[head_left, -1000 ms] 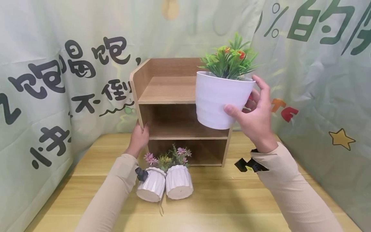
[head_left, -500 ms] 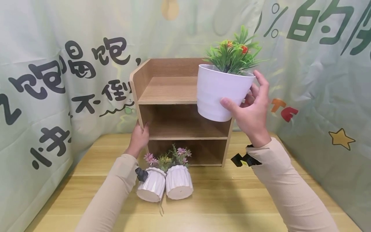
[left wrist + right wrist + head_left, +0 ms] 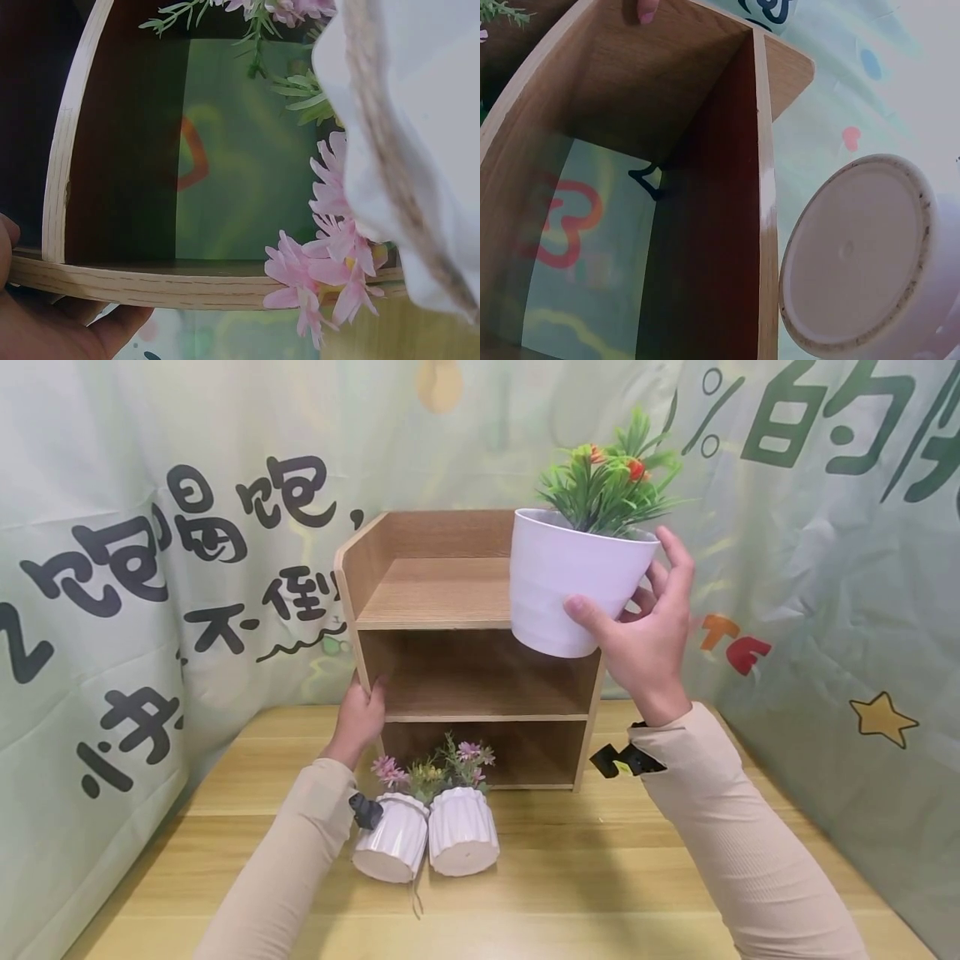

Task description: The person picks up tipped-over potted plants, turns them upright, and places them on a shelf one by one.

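My right hand [image 3: 651, 647] grips a white flowerpot [image 3: 573, 577] with green leaves and red-orange flowers, held up before the right part of a wooden shelf unit [image 3: 438, 597]. The thumb presses the pot's front, and the other fingers reach round its right side. Its underside [image 3: 851, 255] shows in the right wrist view, beside the shelf's top board. My left hand [image 3: 358, 718] grips the unit's left side panel, thumb inside and fingers outside. Two small ribbed white pots, a left one [image 3: 392, 839] and a right one [image 3: 463, 835], lie tipped with their bases facing me.
Pink flowers [image 3: 337, 277] from a small pot spread before the unit's lower compartment. A cord trails on the wooden table [image 3: 555, 893]. Printed curtains [image 3: 97, 635] hang behind and at both sides. The curtain shows through the unit's partly open back.
My right hand has lifted the white flowerpot higher and its base has come clear of the middle shelf's front edge. The left hand, shelf unit and small pots stay put.
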Demonstrator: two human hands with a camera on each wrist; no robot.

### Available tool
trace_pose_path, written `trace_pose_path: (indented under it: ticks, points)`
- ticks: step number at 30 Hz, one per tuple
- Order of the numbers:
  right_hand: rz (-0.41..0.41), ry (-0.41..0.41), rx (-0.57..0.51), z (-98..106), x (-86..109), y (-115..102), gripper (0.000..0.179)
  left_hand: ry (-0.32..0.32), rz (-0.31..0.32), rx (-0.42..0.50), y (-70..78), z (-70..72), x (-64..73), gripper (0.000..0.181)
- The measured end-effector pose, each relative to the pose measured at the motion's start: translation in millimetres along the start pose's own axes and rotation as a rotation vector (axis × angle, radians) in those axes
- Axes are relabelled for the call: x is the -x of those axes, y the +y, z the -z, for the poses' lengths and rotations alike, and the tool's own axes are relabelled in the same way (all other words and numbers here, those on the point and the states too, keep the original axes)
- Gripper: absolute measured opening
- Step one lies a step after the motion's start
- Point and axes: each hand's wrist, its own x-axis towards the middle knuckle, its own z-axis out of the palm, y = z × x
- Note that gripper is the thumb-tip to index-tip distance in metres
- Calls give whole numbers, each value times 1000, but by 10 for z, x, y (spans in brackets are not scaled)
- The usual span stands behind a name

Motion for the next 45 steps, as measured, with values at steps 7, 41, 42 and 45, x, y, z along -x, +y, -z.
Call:
trace_pose_path:
  ticks: [7,41,42,45]
  points:
    - [-17,18,33,-28,-42,24,92,2,16,1,-18,-12,12,44]
    - [195,129,384,-341,-107,244,96,26,-13,2,23,-19,14,42]
    - [206,135,393,-356,-107,252,97,24,-14,4,20,-20,12,42]
    - [203,150,397,-394,-111,269,97,22,-15,3,17,-18,3,42]
